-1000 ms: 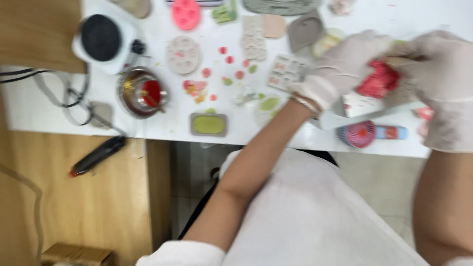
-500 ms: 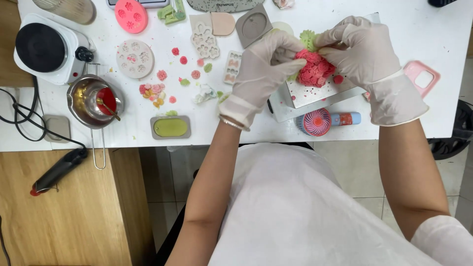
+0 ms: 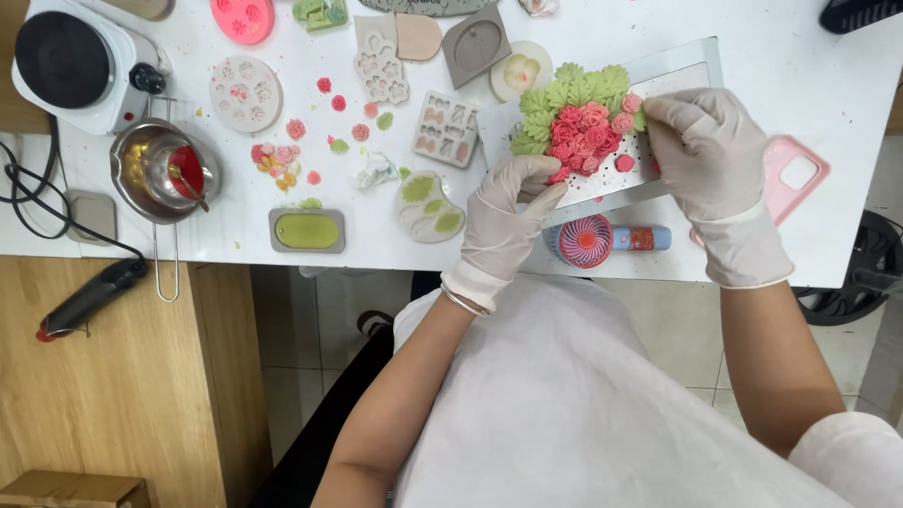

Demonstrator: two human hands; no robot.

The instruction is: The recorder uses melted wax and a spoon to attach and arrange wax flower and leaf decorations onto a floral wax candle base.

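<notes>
Your flower cluster, a dense mound of pink-red rosettes fringed along its top and left by pale green serrated leaves, lies on the speckled metal plate on the white tabletop. Your left hand, gloved, sits just below the cluster, its fingertips pressed together at the lower edge of the rosettes. Your right hand, also gloved, rests just right of the cluster, fingers curled against its side; whether that grip pinches anything cannot be told. One loose rosette lies below-right of the cluster. A pink hand fan lies below the cluster, near the tabletop edge.
</notes>
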